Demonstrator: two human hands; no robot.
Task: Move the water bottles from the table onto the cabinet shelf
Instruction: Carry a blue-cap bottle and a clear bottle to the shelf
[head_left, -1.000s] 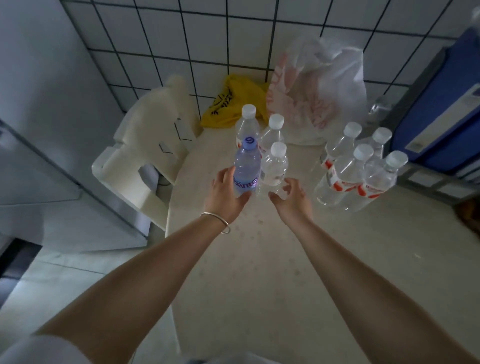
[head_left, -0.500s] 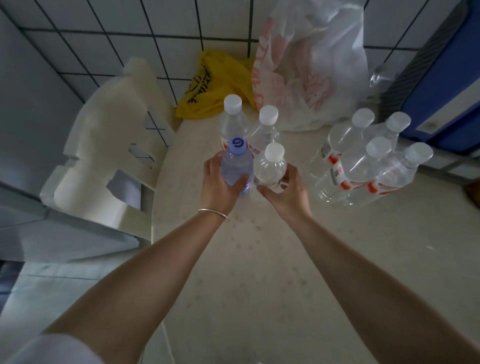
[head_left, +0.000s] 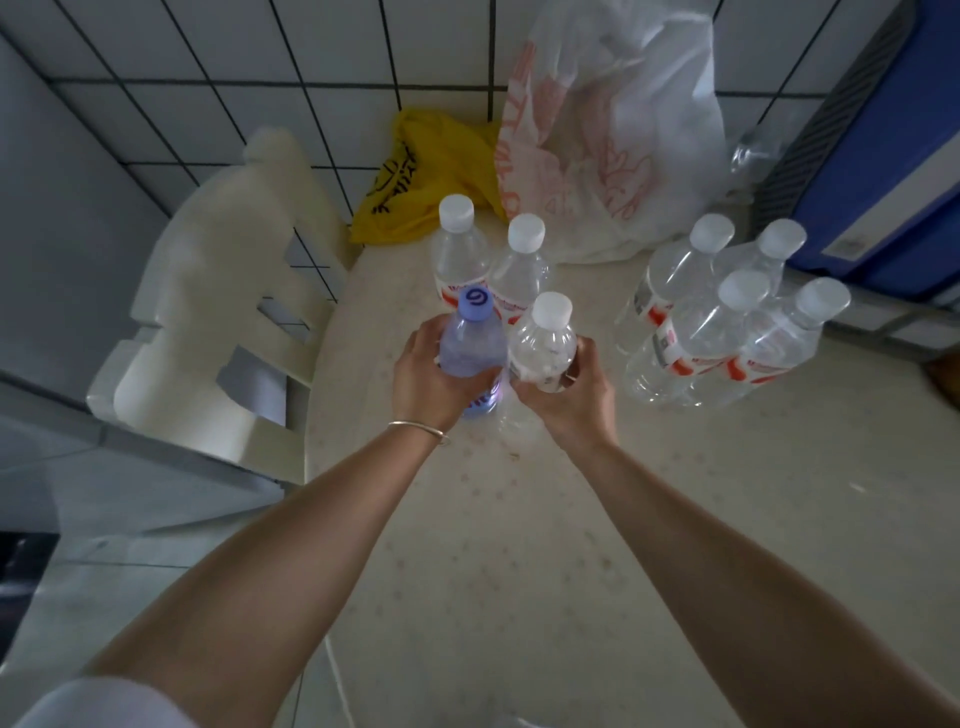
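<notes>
Blue-capped bottle (head_left: 471, 348), white-capped clear bottles (head_left: 719, 332), yellow bag (head_left: 415, 176), speckled cream table (head_left: 519, 545).

Clear glossy plastic bottles (head_left: 680, 332); matt speckled table (head_left: 519, 545); crinkled plastic bag (head_left: 613, 130).

blue box (head_left: 893, 156) cut off at right edge

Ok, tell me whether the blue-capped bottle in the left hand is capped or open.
Capped. The blue-tinted plastic bottle has its blue cap screwed on top, while the left hand grips its body.
</notes>
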